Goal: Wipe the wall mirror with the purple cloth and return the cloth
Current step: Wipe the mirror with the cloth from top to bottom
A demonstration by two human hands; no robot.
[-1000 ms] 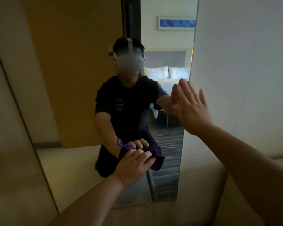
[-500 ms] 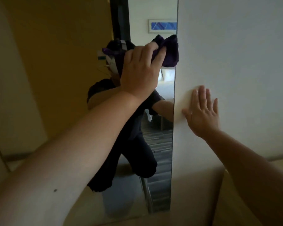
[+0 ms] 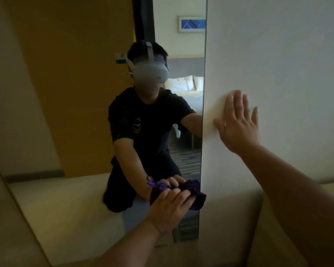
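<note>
A tall wall mirror (image 3: pixel 81 105) fills the left and middle of the head view; its right edge meets a white wall. My left hand (image 3: pixel 169 209) presses the bunched purple cloth (image 3: pixel 198 197) against the glass low down, close to the mirror's right edge. A lighter purple loop of the cloth sticks out to the left above my knuckles. My right hand (image 3: pixel 237 122) lies flat with spread fingers on the white wall (image 3: pixel 278 64), just right of the mirror edge, holding nothing. The glass reflects a kneeling person in a dark shirt wearing a headset.
A beige ledge or floor strip (image 3: pixel 229 237) runs under the mirror and wall. The mirror reflects a wooden door, a bed with white pillows and a framed picture. A beige surface (image 3: pixel 12 218) borders the mirror at the lower left.
My left hand has swept the cloth down from the upper part of the mirror's right edge to its lower part. My right hand stays flat on the wall.
</note>
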